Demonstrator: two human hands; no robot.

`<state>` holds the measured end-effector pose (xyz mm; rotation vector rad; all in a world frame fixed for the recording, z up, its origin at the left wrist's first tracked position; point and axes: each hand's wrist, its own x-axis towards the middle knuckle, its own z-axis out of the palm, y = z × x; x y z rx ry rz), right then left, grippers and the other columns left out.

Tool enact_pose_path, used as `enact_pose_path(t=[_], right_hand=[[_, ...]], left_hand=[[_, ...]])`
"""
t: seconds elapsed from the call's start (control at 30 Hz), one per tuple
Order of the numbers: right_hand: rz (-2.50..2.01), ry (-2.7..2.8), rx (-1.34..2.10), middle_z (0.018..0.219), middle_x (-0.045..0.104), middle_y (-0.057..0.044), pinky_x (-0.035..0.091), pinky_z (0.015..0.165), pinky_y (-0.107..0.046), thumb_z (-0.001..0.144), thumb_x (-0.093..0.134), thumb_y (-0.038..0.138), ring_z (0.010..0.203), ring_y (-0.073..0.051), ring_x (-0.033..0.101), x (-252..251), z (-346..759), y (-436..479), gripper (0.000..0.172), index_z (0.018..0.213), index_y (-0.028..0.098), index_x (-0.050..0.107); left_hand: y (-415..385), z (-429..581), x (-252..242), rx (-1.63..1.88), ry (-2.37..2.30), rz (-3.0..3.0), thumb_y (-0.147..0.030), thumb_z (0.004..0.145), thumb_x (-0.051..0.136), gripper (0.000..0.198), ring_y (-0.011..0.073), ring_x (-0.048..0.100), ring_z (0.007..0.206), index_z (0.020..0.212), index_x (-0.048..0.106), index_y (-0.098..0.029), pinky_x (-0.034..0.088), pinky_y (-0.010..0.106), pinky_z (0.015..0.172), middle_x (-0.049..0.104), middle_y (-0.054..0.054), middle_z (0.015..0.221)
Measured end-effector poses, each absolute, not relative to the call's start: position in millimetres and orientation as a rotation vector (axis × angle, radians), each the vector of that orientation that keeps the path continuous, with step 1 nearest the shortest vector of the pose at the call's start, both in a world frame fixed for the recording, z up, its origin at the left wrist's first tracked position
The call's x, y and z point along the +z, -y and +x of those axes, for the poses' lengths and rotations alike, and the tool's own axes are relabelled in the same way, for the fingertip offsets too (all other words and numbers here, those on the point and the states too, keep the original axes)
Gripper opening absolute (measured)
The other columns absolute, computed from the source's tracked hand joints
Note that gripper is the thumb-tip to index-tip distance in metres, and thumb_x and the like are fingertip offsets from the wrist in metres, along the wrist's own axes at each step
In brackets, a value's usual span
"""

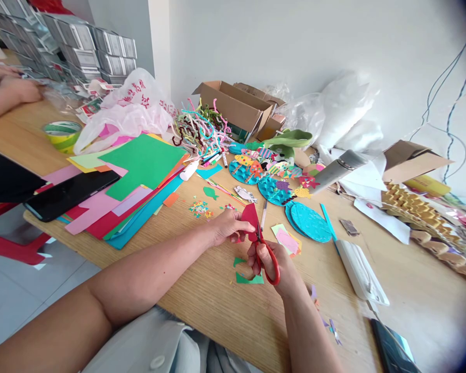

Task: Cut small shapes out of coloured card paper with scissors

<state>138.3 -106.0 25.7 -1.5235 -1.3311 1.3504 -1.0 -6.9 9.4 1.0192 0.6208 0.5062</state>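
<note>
Between finger and thumb, my left hand (226,226) pinches a small piece of red paper (250,216). My right hand (274,261) grips red-handled scissors (272,267), whose dark blades meet the red paper's lower right edge. Green paper offcuts (250,278) lie on the table under my hands. Left of them are a green paper fish (210,193) and a heap of tiny coloured paper bits (200,209). Just beyond the red paper rest a patterned fish cutout (245,194) and a pen (263,215). Pink and pale green paper pieces (287,239) sit to the right.
Coloured paper sheets (147,160) with a black phone (73,194) on top are stacked at left. Pipe cleaners (202,129), cardboard boxes (233,106), blue discs (310,221), a grey bottle (339,168) and a white power strip (363,272) stand around. Another person's hands (19,89) are at far left.
</note>
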Motion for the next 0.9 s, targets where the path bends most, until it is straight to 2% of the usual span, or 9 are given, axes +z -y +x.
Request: enact_pose_path(t=[0.2,0.53,0.9], right_hand=[[-1.511,1.337,1.359,0.053,0.059,-0.003,0.036,0.038,-0.022,0.072,0.052,0.071,0.040,-0.011,0.050,26.4,137.2,105.0,0.056,0.063,0.016,0.053],[-1.428,1.363,1.361,0.054,0.060,-0.004,0.037,0.040,-0.021,0.075,0.043,0.074,0.040,-0.011,0.050,21.7,141.4,107.3,0.063,0.068,0.014,0.059],[-1.408,1.325,1.384,0.051,0.060,-0.004,0.037,0.040,-0.021,0.071,0.044,0.078,0.039,-0.010,0.049,26.0,140.6,106.6,0.066,0.063,0.014,0.060]], left_hand=[[6.6,0.1,7.9,0.565,-0.697,0.945,-0.031,0.063,0.068,0.022,0.0058,0.042,0.041,0.071,0.058,-0.013,0.022,0.021,0.037,0.058,0.002,0.058],[6.1,-2.0,1.2,0.583,-0.742,0.876,-0.029,0.067,0.069,0.016,0.0082,0.044,0.047,0.074,0.060,-0.017,0.022,0.022,0.040,0.062,0.003,0.063],[7.1,-1.1,5.7,0.568,-0.701,0.897,-0.024,0.060,0.069,0.016,0.0071,0.043,0.048,0.071,0.060,-0.016,0.020,0.020,0.039,0.060,0.002,0.063]])
